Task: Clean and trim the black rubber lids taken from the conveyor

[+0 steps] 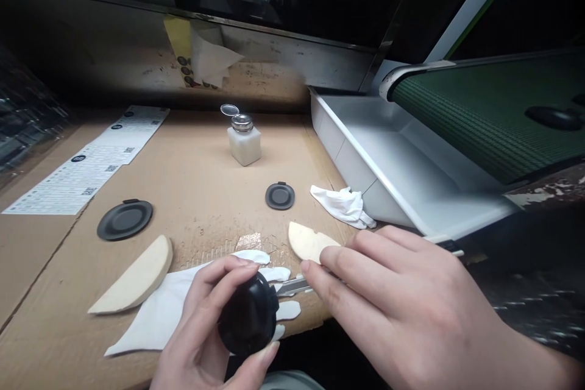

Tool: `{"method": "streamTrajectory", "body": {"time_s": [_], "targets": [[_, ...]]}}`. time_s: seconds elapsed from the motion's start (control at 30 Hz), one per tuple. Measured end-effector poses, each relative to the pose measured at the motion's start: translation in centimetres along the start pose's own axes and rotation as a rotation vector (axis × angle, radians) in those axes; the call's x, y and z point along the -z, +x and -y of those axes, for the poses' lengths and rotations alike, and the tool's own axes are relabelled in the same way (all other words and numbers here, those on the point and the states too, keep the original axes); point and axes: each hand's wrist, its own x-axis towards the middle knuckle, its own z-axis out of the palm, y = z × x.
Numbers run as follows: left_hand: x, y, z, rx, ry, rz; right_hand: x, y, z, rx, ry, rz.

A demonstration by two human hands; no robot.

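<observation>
My left hand (210, 329) is closed around a round black cap (249, 317), held low near the front edge of the cardboard-covered bench (196, 189). My right hand (388, 292) pinches a thin metal blade (292, 286) whose tip points at the cap's edge. Under the hands lies a white sheet with peeled white scraps (159, 311). A cream half-round piece (308, 241) lies just behind my right fingers.
Another cream half-round piece (134, 280), a large black disc (124, 220) and a small black disc (280, 195) lie on the bench. A white dispenser bottle (244, 140) stands behind. Label sheets (86, 164) lie left; a white cloth (342, 204), white tray (402, 164) and green conveyor (493, 109) sit right.
</observation>
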Motion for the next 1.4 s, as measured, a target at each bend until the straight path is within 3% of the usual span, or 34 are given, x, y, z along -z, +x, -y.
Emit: {"method": "streamTrajectory", "body": {"time_s": [0.13,0.47,0.77,0.97,1.07,1.23,1.33,1.4], "targets": [[0.9,0.2,0.9,-0.102,0.118,0.119,0.1,0.3,0.2,-0.037,0.053,-0.002],[1.1,-0.1,1.0,-0.154,0.177,0.148,0.2,0.4,-0.1,-0.029,0.089,0.058],[1.2,0.2,1.2,-0.175,0.127,0.127,-0.8,-0.1,-1.8,-0.275,0.558,0.275],[1.1,0.2,1.2,-0.132,0.095,0.103,-1.6,-1.1,-2.6,-0.434,0.754,0.223],[1.0,0.3,1.0,-0.129,0.079,0.088,-3.5,-2.1,-2.9,-0.547,0.710,0.227],[1.0,0.4,1.0,-0.103,0.020,0.062,-8.9,-4.4,-3.7,-0.715,0.410,0.212],[1.2,0.4,1.1,-0.051,-0.048,0.046,-10.9,-4.9,-3.7,-0.725,0.195,0.143],[1.2,0.4,1.2,0.025,-0.131,0.048,-10.8,-4.2,-2.9,-0.655,0.166,0.056]]}}
